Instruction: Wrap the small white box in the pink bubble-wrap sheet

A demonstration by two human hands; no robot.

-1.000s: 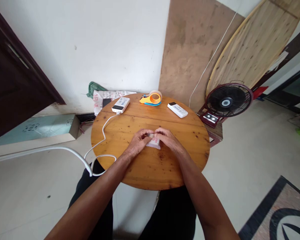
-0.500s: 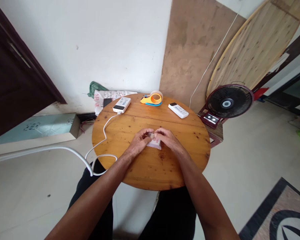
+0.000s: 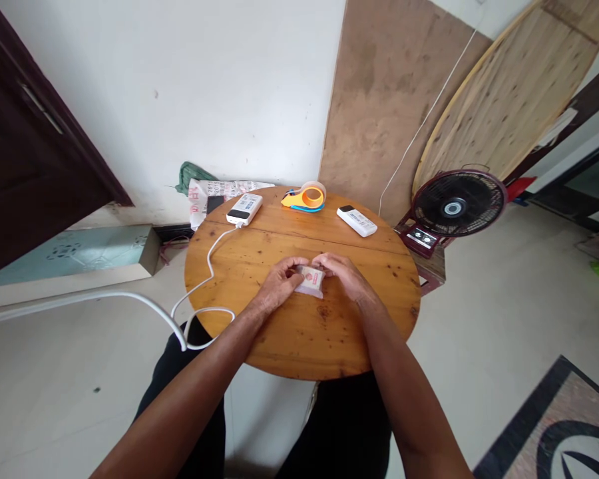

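Observation:
A small white box with red print, seemingly in clear wrap, rests on the round wooden table in front of me. My left hand grips its left end, thumb on top and fingers curled around the far side. At the box's far right corner is my right hand, its fingers bent and drawn together against the edge. The right fingertips are partly hidden, so whether they pinch the wrap or the box itself is hard to see.
Toward the back of the table are a yellow tape dispenser, a white power bank with a white cable plugged in, and a second white power bank. A dark fan stands off to the right.
My right hand has shifted slightly right, its thumb coming off the top of the box, so more of the red print shows. My left hand keeps its hold.

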